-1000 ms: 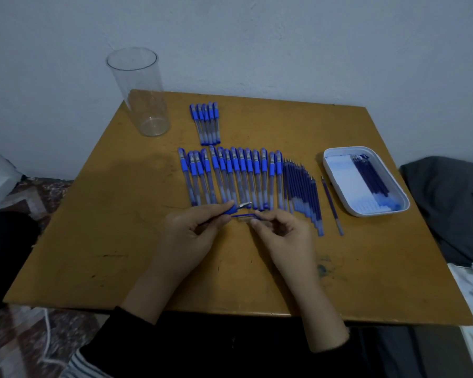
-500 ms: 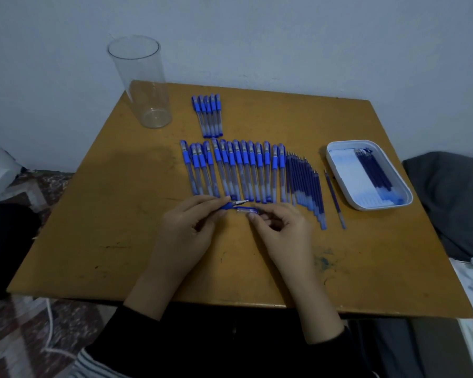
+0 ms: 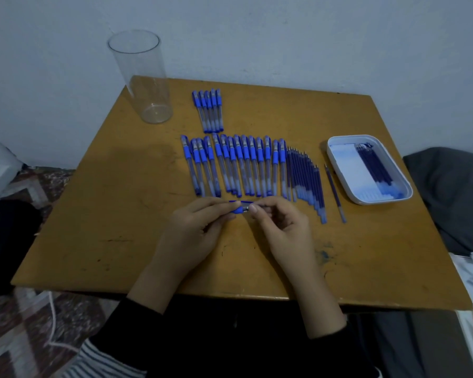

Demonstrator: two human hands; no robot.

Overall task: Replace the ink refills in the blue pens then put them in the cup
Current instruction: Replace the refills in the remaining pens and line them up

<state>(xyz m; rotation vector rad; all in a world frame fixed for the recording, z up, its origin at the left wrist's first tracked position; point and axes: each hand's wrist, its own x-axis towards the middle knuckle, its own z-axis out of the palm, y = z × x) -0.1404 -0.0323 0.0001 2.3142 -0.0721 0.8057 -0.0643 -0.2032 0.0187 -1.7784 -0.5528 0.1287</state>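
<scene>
"Head view: what are the two hands doing?"

"They hold one blue pen between them. It lies sideways, low over the table, just in front of the long row of pens. I cannot tell if it touches the wood."

"How does the left hand hold it?"

"Its thumb and fingers pinch the bright blue end of the pen."

"And the right hand?"

"Its thumb and first finger pinch the other end. The other fingers are curled in toward the palm. The two hands are very close, almost tip to tip."

"Where is the cup?"

"It is see-through. It stands up at the far left corner of the table, well apart from both hands."

"What else lies there?"

"Five pens lie close together behind the long row. Just right of the row lie thin dark refills, side by side. One refill lies alone, between them and a white tray. More dark sticks lie in the tray, along its right side."
</scene>
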